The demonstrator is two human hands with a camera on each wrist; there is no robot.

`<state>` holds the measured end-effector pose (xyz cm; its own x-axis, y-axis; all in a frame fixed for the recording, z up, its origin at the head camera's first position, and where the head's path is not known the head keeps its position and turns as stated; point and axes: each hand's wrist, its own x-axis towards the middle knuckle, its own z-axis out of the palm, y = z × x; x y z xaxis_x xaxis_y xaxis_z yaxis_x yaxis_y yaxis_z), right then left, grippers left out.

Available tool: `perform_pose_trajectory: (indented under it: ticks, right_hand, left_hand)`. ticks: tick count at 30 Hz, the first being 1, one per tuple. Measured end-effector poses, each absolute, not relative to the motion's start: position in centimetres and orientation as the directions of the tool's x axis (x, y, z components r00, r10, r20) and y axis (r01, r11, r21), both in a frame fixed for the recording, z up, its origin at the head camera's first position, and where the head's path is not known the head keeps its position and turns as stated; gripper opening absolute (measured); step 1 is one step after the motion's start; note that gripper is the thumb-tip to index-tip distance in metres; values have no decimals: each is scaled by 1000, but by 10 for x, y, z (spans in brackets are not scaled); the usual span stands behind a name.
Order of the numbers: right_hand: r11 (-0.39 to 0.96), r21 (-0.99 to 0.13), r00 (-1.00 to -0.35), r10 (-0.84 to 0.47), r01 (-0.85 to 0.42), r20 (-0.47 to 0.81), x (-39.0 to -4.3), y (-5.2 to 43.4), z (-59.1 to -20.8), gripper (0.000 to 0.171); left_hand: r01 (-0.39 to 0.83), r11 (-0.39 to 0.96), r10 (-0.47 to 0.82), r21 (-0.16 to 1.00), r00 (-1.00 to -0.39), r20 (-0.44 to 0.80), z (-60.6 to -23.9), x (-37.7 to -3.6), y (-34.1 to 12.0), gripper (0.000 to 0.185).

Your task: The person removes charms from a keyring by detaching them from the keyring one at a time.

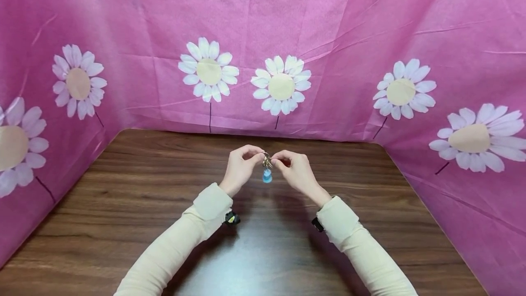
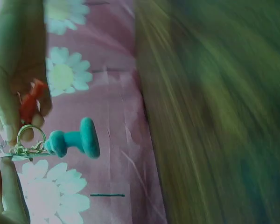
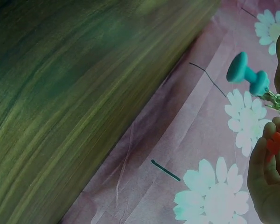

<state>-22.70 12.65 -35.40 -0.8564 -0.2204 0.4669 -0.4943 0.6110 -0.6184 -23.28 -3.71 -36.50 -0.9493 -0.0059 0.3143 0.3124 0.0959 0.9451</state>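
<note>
- The fingers were drawn into small pinches: the left hand (image 1: 241, 168) gripped a metal ring (image 2: 31, 126) by its fingertips, while the right hand (image 1: 297, 169) met it from the other side, fingers curled about a red piece (image 2: 30, 105). Exactly what the right thumb pressed against could not be told.
- Below the ring hung a little tangle of metal and a teal pendant (image 2: 72, 139), flared at its free end; the whole cluster was in the air between the hands, above the table.
- The step in hand looked to be fine work at the ring, perhaps fitting or freeing the red piece.
- The next move seemed to call for the left hand to hold the ring steady while the right fingertips worked precisely; a slack pinch might have let something drop.
- Beneath the cream sleeves (image 1: 158, 252) lay a dark, wood-grained table (image 1: 131, 177), pale glare spreading between the forearms.
- Around its far edge and both sides rose creased pink cloth (image 1: 324, 8), printed with white daisies (image 1: 281, 87) on thin dark stems.
</note>
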Motion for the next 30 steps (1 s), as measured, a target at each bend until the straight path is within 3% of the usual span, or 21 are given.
perform_pose_trajectory:
  ticks: [8,13,22,30]
  right_hand:
    - [591,-604,-832,-239,-534,501,-227,128,-359,11]
    - [567,-670,-872,-225,-480,434,-229,129,-361,8]
    - [583,-686,-896,-206,-435,393,-231,130,-364,8]
    - [608,-638,-874,-231,-472,427,-227,129,-363,7]
  left_hand:
    - [262,-15,42,965,-964,262,-368,-233,-35,12]
    - [239,-80,103,968,-964,246,-372,-235,-38,14]
    - [317,191,186,929,-941,283,-375,-235,-40,19]
    - [381,294,242,877,-917,317,-373,-234,-41,13]
